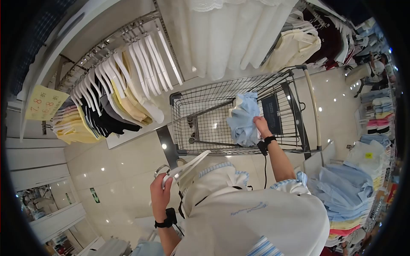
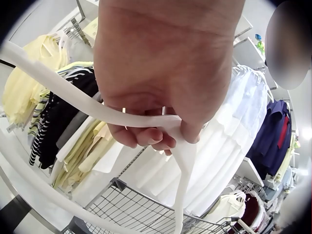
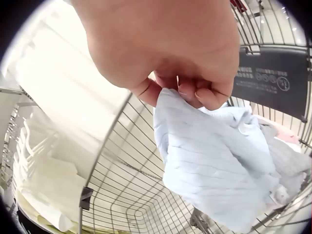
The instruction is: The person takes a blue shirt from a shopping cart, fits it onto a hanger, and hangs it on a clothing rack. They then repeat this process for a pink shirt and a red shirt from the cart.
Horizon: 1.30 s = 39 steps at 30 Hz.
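Observation:
Inside the wire shopping cart (image 1: 205, 91), a light blue garment (image 1: 242, 121) is pinched at its top by my right hand (image 1: 261, 126). In the right wrist view the pale blue cloth (image 3: 209, 156) hangs in folds below the fingertips. My left hand (image 1: 160, 192) grips a white plastic hanger (image 1: 192, 164) near its neck, in front of the cart's near side. The left wrist view shows the hanger's arm (image 2: 63, 92) running across under the palm, with no garment on it.
White-hangered clothes (image 1: 111, 91) fill a wall rack at left, beside a yellow price sign (image 1: 45, 102). Long white garments (image 1: 230, 38) hang behind the cart. Folded blue clothes (image 1: 346, 183) are piled at right. A grey and pink cloth (image 3: 287, 151) lies deeper in the cart.

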Each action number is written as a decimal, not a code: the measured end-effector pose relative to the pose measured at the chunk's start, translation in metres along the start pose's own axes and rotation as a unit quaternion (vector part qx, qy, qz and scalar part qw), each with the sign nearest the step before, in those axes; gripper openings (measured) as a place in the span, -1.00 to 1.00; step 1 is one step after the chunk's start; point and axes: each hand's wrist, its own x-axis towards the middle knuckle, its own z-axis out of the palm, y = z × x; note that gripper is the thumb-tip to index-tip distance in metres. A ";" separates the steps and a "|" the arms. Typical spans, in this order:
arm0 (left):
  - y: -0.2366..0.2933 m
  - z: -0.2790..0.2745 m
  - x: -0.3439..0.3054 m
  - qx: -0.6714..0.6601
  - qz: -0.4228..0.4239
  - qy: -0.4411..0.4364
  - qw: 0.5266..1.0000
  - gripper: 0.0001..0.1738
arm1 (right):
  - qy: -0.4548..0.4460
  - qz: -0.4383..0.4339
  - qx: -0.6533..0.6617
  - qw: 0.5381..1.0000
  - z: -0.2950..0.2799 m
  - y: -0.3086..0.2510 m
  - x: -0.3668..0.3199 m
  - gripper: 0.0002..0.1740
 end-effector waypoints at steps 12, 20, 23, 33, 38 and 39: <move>-0.094 -0.081 0.013 -0.069 0.091 -0.015 0.993 -0.73 | 0.033 -0.117 0.031 0.992 -0.036 -0.208 -0.177 -0.65; -0.135 -0.132 0.032 -0.103 0.074 -0.013 0.992 -0.62 | -0.079 -0.311 0.147 0.936 -0.011 -0.354 -0.354 -0.81; -0.135 -0.144 0.044 -0.110 0.104 -0.020 0.988 -0.42 | -0.115 -0.408 0.192 0.885 0.010 -0.386 -0.398 -0.73; -0.086 -0.159 0.074 -0.059 0.159 -0.007 0.986 0.09 | -0.329 -0.433 0.190 0.817 0.068 -0.423 -0.417 -0.76; -0.082 -0.142 0.088 -0.060 0.165 -0.034 0.984 -0.67 | -0.370 -0.397 0.183 0.820 0.087 -0.423 -0.394 -0.75; -0.081 -0.143 0.091 -0.056 0.165 -0.032 0.984 -0.67 | -0.371 -0.395 0.170 0.823 0.088 -0.425 -0.386 -0.74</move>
